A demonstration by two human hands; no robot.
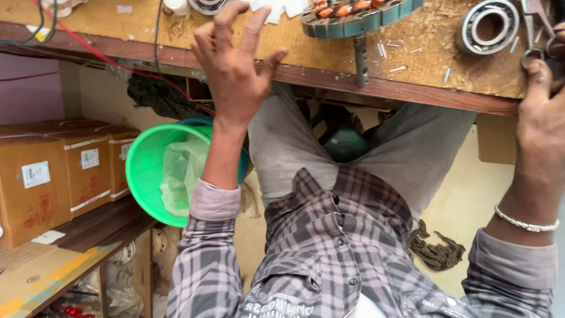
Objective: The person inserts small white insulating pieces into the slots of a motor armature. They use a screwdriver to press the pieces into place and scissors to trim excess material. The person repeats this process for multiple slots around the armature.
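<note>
My left hand (235, 73) hovers over the near edge of the wooden workbench (412, 91), back up, fingers spread and holding nothing. Just beyond its fingertips lie white paper slips (282, 9). A round motor stator (359, 15) with copper windings sits on the bench, its steel shaft (360, 59) pointing toward me. My right hand (541, 112), a metal bracelet on its wrist, is at the far right edge, fingers closed around the ring handles of metal scissors (534, 35). A steel ball bearing (489, 26) lies left of the scissors.
Small metal bits litter the bench top. Red and black wires (100, 56) run across its left end. Under the bench stand a green bucket (147, 176) lined with a plastic bag and cardboard boxes (41, 176) on a shelf. A dark rag (435, 250) lies on the floor.
</note>
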